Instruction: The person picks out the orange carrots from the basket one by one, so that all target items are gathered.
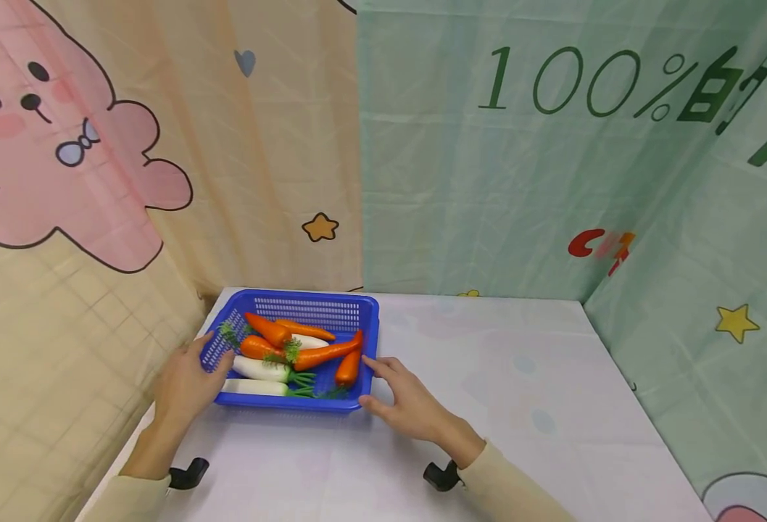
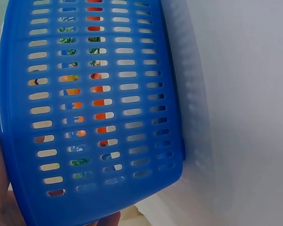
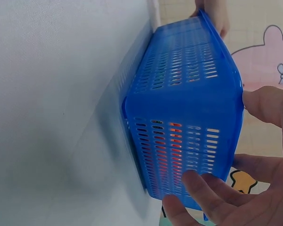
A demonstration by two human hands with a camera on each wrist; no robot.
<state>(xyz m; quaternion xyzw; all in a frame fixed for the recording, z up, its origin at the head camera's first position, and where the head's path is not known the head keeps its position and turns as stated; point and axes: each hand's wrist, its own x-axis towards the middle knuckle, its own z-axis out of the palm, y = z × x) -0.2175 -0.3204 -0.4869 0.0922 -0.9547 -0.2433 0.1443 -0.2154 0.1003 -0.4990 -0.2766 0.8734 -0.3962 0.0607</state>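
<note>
Basket sits flat on the table, right between the two hands. Right hand: spread wide at the basket's right end, not clenched. Thumb on the rim by the near right corner, other fingers splayed along the outside of the end wall; contact, no wrap. Left hand: at the basket's left end, thumb and forefinger apart and fairly straight, by the rim near the near left corner. Remaining left fingers are mostly hidden behind the basket's corner, so can't tell how hard they press, but no clenching that I can see from here. Neither hand has anything else in it.

Inside the basket: orange carrots across the middle and back, one up against the right wall. White radishes lie mainly along the near left part of the basket, another partly under the carrots.
</note>
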